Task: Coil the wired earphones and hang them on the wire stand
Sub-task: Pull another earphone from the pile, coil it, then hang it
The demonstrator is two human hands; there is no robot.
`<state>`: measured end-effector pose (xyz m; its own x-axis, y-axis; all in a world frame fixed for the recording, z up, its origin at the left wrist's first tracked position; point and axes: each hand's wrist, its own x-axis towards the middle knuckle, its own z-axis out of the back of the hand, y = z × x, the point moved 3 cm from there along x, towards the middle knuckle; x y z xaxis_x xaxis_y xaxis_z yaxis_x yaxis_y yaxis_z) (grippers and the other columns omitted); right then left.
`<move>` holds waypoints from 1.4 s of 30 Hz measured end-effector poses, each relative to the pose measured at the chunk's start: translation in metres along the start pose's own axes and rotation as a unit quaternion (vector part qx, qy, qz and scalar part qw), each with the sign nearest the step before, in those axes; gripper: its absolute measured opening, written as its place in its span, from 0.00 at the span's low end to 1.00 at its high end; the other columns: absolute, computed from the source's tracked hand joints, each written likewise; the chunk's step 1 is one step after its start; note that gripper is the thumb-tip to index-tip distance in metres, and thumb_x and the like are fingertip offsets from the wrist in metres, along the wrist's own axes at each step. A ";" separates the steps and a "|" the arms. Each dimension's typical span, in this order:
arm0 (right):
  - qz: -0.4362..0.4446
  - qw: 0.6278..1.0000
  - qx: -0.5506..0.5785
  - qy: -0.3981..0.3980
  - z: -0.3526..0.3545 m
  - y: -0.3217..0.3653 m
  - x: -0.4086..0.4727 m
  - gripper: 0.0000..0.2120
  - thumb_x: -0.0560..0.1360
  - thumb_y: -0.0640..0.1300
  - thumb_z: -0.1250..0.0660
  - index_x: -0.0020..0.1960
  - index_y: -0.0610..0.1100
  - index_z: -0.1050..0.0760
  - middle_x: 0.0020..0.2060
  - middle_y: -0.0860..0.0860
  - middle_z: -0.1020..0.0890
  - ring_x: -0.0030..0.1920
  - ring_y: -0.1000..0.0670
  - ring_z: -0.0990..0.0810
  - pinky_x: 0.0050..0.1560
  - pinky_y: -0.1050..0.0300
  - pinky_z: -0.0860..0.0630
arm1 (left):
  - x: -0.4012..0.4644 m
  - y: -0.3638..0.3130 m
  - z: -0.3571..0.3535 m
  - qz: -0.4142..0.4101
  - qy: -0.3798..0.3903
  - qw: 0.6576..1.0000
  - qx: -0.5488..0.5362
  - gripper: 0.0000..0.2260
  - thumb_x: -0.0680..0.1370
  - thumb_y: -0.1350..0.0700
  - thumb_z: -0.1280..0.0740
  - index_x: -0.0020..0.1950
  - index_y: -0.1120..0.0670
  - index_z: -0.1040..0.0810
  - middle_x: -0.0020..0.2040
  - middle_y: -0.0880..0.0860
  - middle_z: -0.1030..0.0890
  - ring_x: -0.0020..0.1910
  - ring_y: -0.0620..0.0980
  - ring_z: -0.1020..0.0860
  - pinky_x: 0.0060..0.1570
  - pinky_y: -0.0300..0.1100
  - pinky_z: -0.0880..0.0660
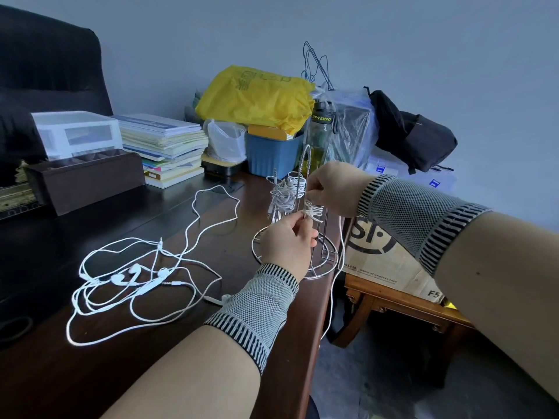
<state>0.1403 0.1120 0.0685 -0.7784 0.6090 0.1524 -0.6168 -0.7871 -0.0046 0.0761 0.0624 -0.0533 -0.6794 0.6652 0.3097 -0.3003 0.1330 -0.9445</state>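
Nearest the camera, a loose tangle of white wired earphones (133, 279) sprawls uncoiled across the dark counter (54, 373), inward of its right edge, well apart from both hands. Beyond it, the left hand (287, 246) pinches a small coiled bundle (313, 212) against the chrome wire stand (305, 213) at the counter's right edge, while the right hand (332, 189), fingers curled, grips the cord just above it; a tail of white cord (335, 285) trails over the edge. On the stand's far side, another coiled set (284, 195) already hangs. By this evidence the job is midway: one set hung, one being fastened, the tangle untouched.
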 end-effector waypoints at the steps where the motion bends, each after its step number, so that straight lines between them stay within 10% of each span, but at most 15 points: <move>1: 0.001 1.000 0.001 -0.001 0.000 0.000 0.000 0.11 0.80 0.45 0.39 0.51 0.41 0.21 0.46 0.48 0.20 0.46 0.49 0.22 0.52 0.54 0.22 | 0.000 0.000 0.000 0.003 0.000 1.000 -0.006 0.11 0.81 0.55 0.37 0.60 0.55 0.20 0.34 0.44 0.18 0.32 0.42 0.20 0.49 0.49 0.19; 13: 0.006 1.000 0.017 0.015 -0.003 0.001 0.001 0.13 0.81 0.43 0.42 0.53 0.38 0.21 0.44 0.47 0.21 0.45 0.49 0.24 0.49 0.56 0.25 | 0.004 0.004 -0.007 0.053 0.002 0.995 -0.085 0.11 0.81 0.56 0.36 0.60 0.59 0.20 0.37 0.48 0.16 0.27 0.37 0.22 0.33 0.33 0.25; 24: 0.018 0.980 0.197 0.018 -0.006 -0.019 -0.006 0.10 0.75 0.47 0.32 0.52 0.43 0.18 0.43 0.50 0.17 0.42 0.54 0.21 0.48 0.62 0.24 | 0.004 0.006 -0.008 0.089 -0.012 0.986 -0.143 0.08 0.79 0.58 0.33 0.53 0.60 0.17 0.35 0.50 0.17 0.26 0.39 0.22 0.30 0.31 0.27; 42: 0.029 0.984 0.174 0.018 -0.010 -0.017 -0.012 0.15 0.72 0.38 0.29 0.58 0.44 0.21 0.47 0.54 0.19 0.44 0.59 0.22 0.41 0.75 0.28 | 0.002 0.001 -0.006 0.106 0.022 0.983 -0.148 0.06 0.80 0.58 0.34 0.52 0.60 0.19 0.35 0.51 0.17 0.27 0.41 0.22 0.28 0.32 0.28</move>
<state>0.1588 0.1189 0.0565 -0.8183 0.5609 0.1257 -0.4994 -0.8021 0.3276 0.0789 0.0685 -0.0542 -0.6736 0.7319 0.1028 0.0584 0.1914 -0.9798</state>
